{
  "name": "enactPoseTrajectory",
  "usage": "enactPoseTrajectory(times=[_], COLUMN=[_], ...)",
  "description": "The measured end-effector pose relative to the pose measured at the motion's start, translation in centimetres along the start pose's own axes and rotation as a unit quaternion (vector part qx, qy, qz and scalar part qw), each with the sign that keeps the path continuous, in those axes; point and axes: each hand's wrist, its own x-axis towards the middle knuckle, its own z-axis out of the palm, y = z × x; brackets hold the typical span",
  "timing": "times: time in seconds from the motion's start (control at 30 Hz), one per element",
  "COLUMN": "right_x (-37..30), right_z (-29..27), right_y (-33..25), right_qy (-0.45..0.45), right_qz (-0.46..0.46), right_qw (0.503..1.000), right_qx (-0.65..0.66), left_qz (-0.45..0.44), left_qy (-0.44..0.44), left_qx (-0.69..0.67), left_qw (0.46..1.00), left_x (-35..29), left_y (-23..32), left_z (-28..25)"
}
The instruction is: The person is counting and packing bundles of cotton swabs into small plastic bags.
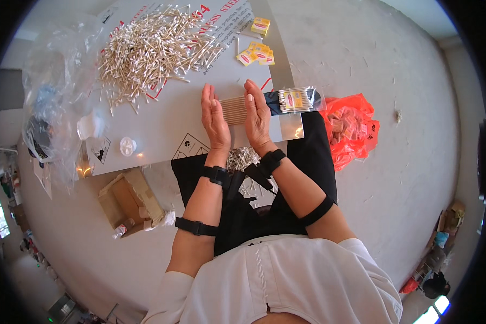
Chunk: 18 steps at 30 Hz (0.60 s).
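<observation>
A flat row of cotton swabs [233, 110] lies side by side on the table, sticks running left to right. My left hand [216, 119] stands on edge at the row's left end, fingers stretched out. At the right end my right hand [257, 115] faces it in the same way, so the palms flank the swabs and hide their tips. Just right of that hand is a clear pack of swabs [294, 100] with a yellow label, on a dark strip. A big loose heap of cotton swabs [154, 51] covers the far left of the table.
Yellow cards [256, 53] and a small yellow stack [261, 26] lie far right on the metal-sheeted table [162, 143]. A clear plastic bag [59, 102] and small white container [127, 146] are left. A red bag [352, 129] hangs right; a cardboard box [129, 202] sits below.
</observation>
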Motion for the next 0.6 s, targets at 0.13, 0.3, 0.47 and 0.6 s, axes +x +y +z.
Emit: enactPoseTrajectory(times=[0.13, 0.3, 0.47, 0.6], right_x=[0.0, -0.2, -1.6, -2.0], right_z=[-0.4, -4.0, -5.7, -6.5], right_y=[-0.2, -0.9, -2.3, -2.5], right_qy=[0.014, 0.005, -0.008, -0.019], right_qz=[0.055, 0.054, 0.063, 0.092], right_qw=[0.992, 0.992, 0.994, 0.994], right_qx=[0.112, 0.109, 0.087, 0.062], left_qz=[-0.019, -0.026, -0.008, 0.003], left_qy=[0.016, 0.043, 0.01, -0.021], left_qx=[-0.109, -0.085, -0.033, 0.024], left_qw=[0.994, 0.995, 0.999, 0.999], left_x=[0.5, -0.5, -1.1, -1.6], left_y=[-0.3, 0.4, 0.5, 0.2], left_z=[-1.4, -4.7, -6.3, -6.8])
